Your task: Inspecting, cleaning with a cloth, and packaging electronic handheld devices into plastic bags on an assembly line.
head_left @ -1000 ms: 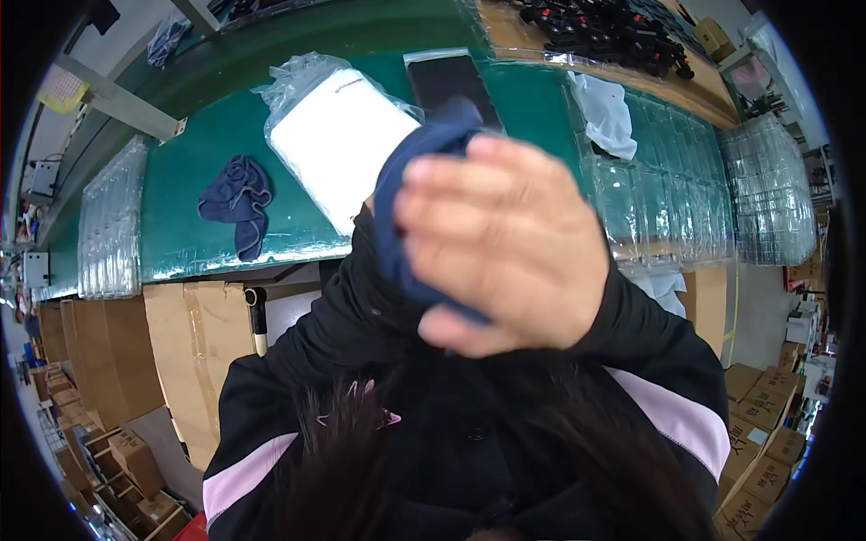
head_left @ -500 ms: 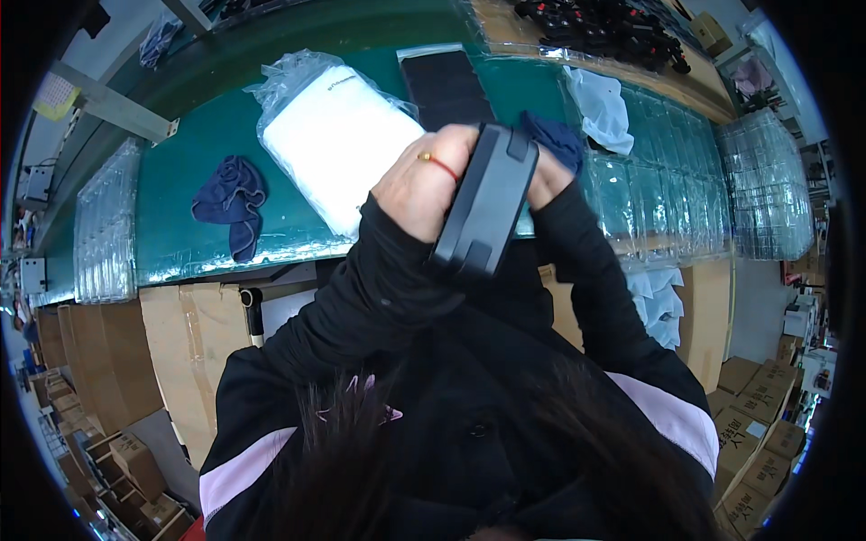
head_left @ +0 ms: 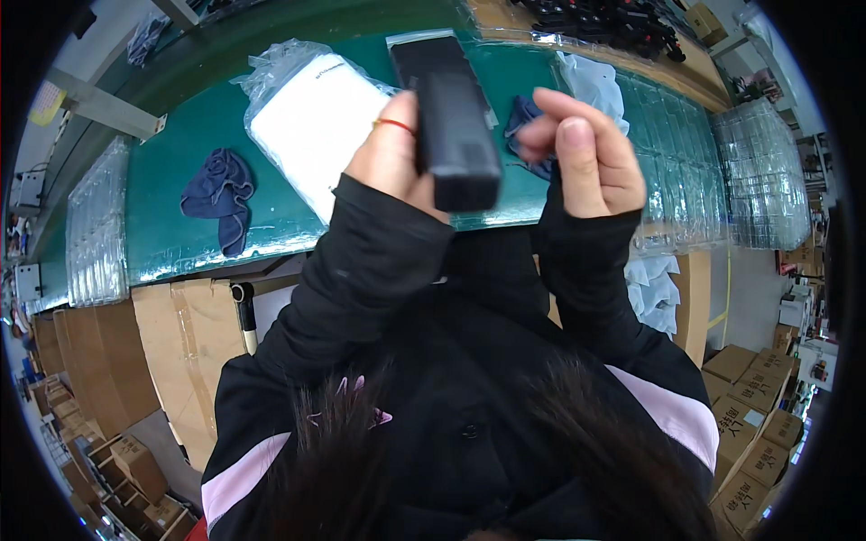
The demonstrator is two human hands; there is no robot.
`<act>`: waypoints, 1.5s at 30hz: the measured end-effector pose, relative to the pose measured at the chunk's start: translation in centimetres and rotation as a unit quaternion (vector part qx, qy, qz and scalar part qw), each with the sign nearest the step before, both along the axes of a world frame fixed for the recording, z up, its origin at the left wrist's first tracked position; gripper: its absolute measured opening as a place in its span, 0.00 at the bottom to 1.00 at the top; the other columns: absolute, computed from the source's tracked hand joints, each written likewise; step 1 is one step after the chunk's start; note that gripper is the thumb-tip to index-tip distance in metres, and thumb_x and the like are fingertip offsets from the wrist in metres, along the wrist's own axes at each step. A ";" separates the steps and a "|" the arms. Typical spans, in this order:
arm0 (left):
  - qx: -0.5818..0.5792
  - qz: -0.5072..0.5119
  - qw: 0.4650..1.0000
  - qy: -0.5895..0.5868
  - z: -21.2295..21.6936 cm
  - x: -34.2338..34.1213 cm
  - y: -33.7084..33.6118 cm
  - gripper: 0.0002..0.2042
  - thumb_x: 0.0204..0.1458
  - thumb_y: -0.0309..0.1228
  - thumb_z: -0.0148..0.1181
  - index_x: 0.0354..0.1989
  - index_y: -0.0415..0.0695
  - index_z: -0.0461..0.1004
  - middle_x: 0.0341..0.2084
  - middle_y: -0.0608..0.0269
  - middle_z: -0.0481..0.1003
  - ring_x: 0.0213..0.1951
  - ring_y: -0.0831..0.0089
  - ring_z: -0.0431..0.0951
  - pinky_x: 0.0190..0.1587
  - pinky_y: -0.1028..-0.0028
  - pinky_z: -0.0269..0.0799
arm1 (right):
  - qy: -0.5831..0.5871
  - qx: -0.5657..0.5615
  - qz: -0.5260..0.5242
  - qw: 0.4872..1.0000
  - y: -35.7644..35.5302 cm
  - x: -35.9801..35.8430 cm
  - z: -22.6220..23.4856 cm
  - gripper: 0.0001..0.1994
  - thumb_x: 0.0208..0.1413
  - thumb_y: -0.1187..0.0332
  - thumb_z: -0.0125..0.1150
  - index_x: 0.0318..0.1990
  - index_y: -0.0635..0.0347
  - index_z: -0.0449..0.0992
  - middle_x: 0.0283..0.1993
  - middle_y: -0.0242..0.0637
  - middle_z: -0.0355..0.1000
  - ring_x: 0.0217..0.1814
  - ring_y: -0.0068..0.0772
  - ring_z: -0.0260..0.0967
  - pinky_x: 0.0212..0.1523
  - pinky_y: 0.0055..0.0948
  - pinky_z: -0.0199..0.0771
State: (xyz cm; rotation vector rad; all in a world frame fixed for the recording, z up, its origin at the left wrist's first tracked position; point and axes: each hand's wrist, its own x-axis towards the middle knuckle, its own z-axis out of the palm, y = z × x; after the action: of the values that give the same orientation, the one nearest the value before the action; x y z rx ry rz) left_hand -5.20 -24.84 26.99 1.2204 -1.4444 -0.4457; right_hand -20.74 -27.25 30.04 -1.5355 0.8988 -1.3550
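Note:
My left hand (head_left: 388, 158) is closed around a black, box-shaped object (head_left: 458, 149) with rounded edges, gripping it by its left side. Motion blurs the object, so its details cannot be made out. To the right of it, my right hand (head_left: 595, 158) is raised, apart from the object. Its fingers are loosely bent and spread, with nothing visible in them. Just behind those fingers a dark blue cloth (head_left: 523, 115) lies on the green table. Beyond the object is a flat black sheet-like piece (head_left: 419, 56), partly hidden. A white pack in clear plastic (head_left: 311, 117) lies left of my left hand.
Another dark blue cloth (head_left: 219, 194) lies on the green tabletop (head_left: 162, 230) at left. Clear plastic trays (head_left: 672, 171) and white wrapping (head_left: 591, 83) are at right. A box of black parts (head_left: 613, 22) stands at the far right. Cardboard boxes (head_left: 185, 352) sit below the table.
My right hand has let go of the black object and moved right, away from it. My left hand has shifted slightly left and turned the object more upright in view.

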 end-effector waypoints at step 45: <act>0.203 0.326 0.870 -0.310 -13.7 28.5 7.5 0.10 0.49 0.29 0.57 0.40 0.42 0.73 0.36 0.49 0.73 0.37 0.55 0.74 0.41 0.64 0.70 | -0.007 0.186 0.158 0.970 -6.8 0.9 -10.8 0.22 0.53 0.61 0.58 0.49 0.71 0.67 0.42 0.40 0.72 0.41 0.28 0.71 0.44 0.27 0.71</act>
State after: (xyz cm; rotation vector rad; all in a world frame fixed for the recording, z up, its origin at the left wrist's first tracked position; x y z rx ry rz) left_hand 23.35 -17.35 13.26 2.2361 -1.3603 0.1509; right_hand -19.89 -34.04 19.28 -1.3078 0.8052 -0.9095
